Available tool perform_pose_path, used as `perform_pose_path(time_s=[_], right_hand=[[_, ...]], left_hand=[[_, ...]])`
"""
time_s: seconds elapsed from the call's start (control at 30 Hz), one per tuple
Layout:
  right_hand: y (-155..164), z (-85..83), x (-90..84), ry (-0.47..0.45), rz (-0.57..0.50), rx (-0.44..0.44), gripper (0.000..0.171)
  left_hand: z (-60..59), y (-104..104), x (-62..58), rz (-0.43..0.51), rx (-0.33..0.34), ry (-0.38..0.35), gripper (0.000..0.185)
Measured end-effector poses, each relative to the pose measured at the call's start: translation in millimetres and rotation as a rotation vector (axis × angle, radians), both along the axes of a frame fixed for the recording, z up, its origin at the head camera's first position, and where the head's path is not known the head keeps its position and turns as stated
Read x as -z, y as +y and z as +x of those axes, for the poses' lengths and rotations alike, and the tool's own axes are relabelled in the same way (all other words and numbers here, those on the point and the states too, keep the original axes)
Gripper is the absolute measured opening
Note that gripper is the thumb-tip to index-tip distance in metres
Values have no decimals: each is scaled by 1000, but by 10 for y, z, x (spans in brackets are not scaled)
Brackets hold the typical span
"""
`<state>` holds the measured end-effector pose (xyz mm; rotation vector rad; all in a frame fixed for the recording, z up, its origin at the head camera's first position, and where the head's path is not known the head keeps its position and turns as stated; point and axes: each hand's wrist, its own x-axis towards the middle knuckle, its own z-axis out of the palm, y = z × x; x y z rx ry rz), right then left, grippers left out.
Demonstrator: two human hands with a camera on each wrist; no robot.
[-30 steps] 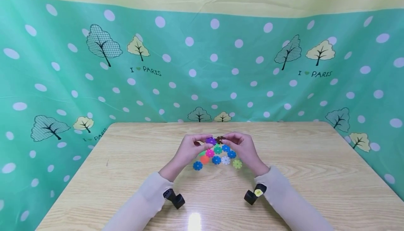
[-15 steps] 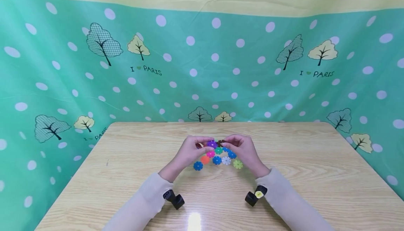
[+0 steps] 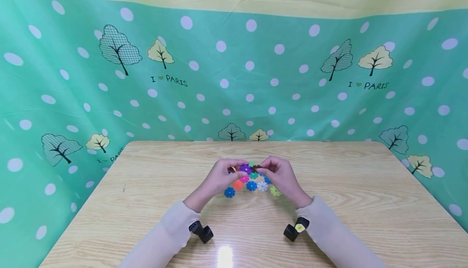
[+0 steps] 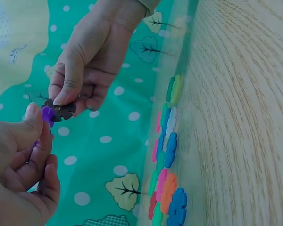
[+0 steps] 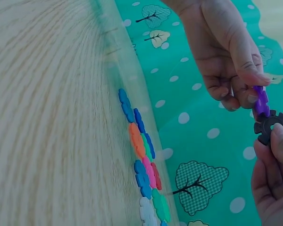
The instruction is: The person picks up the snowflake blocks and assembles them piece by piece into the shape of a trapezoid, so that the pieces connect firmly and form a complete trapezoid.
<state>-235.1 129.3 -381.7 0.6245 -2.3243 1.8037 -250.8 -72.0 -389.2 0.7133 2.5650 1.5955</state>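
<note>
Above the middle of the wooden table (image 3: 153,186), my left hand (image 3: 237,171) pinches a purple snowflake disc (image 3: 245,168) and my right hand (image 3: 261,167) pinches a dark brown one (image 3: 256,166). The two discs meet edge to edge between my fingertips. In the left wrist view the purple disc (image 4: 47,115) sticks out by my left thumb (image 4: 32,123), against the brown disc (image 4: 60,110) under my right fingers (image 4: 66,89). The right wrist view shows the purple disc (image 5: 261,101) standing on edge on the flat brown disc (image 5: 272,126).
Several loose snowflake discs lie on the table under my hands: blue (image 3: 229,192), orange (image 3: 237,185), white (image 3: 262,186), light green (image 3: 275,191) and others. A green dotted cloth (image 3: 109,97) hangs behind and beside the table. Black wrist cameras (image 3: 202,231) (image 3: 295,228) sit on both sleeves.
Both hands have sunk a little closer to the table, still holding the purple and brown discs together. The loose discs have not moved.
</note>
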Motion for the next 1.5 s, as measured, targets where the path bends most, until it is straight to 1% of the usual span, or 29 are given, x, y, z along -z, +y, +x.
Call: perform_pose_path(time_s=[0.1,0.27,0.33,0.4,0.57,0.63,0.83,1.03,1.17,1.23,1.43,1.5], right_hand=[[2,-10,17,6,-6,-9,7],[38,-118,194,15,-42,-30,3],[49,-154,257,14,-50,-24,5],[46,-157,275,33,-48,-16,8],[11,-152,289,107,-21,9,7],[3,-148,285,112,-22,15,6],[17,-138,265,37,-39,-2,5],[34,-162,270,-24,-27,-13,4],[38,-167,272,-41,-12,0,5],[45,-167,273,-44,-8,8,5],[83,-176,281,3,-12,8,10],[98,-185,290,-3,-18,19,12]], left_hand=[[-3,-2,16,11,16,2,29],[0,-4,36,19,30,10,29],[-1,-2,43,17,38,12,30],[0,1,47,12,46,15,31],[17,10,24,-20,11,11,33],[28,11,9,-27,-9,12,34],[32,12,10,-13,4,15,32],[2,1,24,-12,2,-21,32],[-20,-9,36,-9,-5,-48,31],[-26,-14,39,-3,-19,-65,31],[-38,-25,36,-2,-75,-98,32],[-45,-32,37,-1,-91,-106,32]])
